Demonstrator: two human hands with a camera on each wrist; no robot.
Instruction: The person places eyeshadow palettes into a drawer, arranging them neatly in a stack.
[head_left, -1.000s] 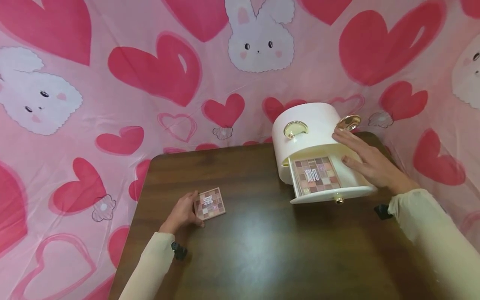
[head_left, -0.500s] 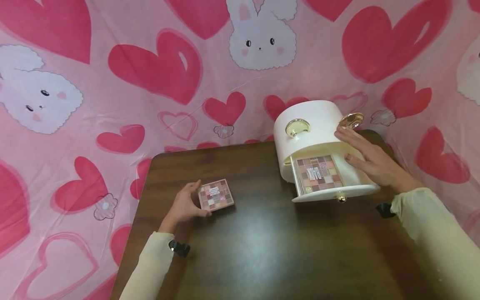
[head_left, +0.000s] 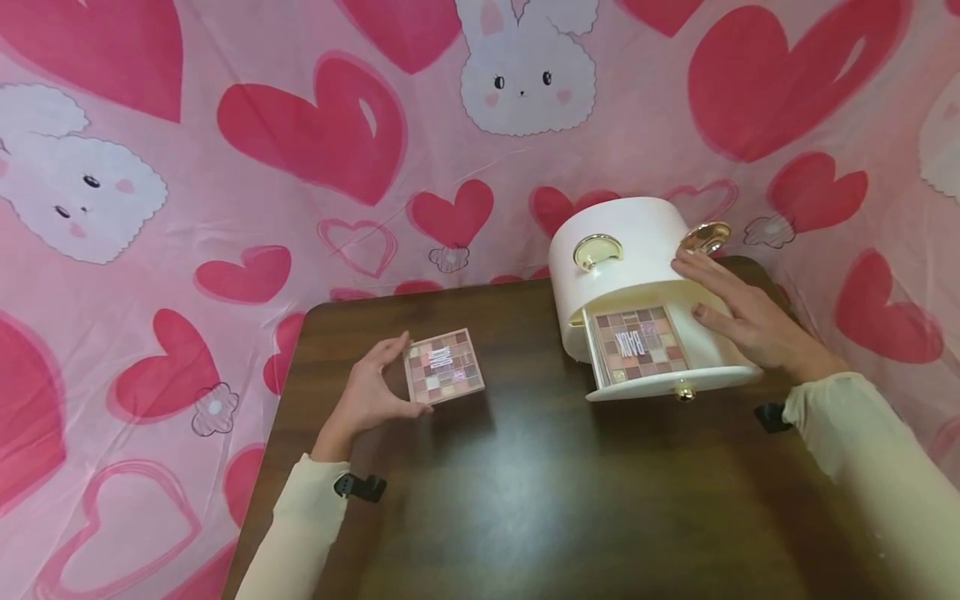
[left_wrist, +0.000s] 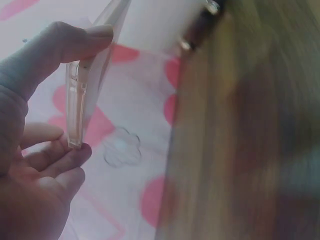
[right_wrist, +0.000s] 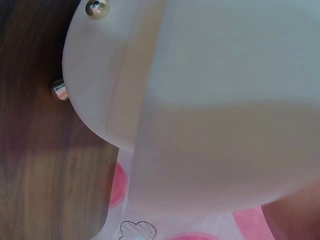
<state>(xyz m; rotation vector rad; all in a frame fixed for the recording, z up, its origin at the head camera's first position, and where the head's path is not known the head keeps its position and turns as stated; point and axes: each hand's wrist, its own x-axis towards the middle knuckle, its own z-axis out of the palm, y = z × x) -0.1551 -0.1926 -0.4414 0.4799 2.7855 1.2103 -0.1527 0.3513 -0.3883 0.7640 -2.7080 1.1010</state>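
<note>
My left hand [head_left: 366, 393] pinches a square eyeshadow palette [head_left: 444, 367] by its left edge, thumb on one side and fingers on the other. Edge-on in the left wrist view, the palette [left_wrist: 77, 102] appears held above the table. At the right, a white rounded organizer box [head_left: 626, 237] stands with its drawer [head_left: 720, 354] pulled out. A second eyeshadow palette [head_left: 641, 343] lies in the drawer's left part. My right hand [head_left: 750, 321] rests its straight fingers against the box's right side, near a gold ear-shaped ornament [head_left: 705, 239]. The right wrist view shows the box's side [right_wrist: 225, 125] closely.
Another gold ornament [head_left: 597, 252] sits on the box's left top. A gold knob [head_left: 685, 392] sticks out from the drawer front. The dark wooden table [head_left: 510, 500] ends at a pink heart-and-bunny cloth [head_left: 360, 125] behind and to the left.
My left hand has lifted the palette off the table and moved it right and farther from me, toward the box. The right hand has stayed against the box.
</note>
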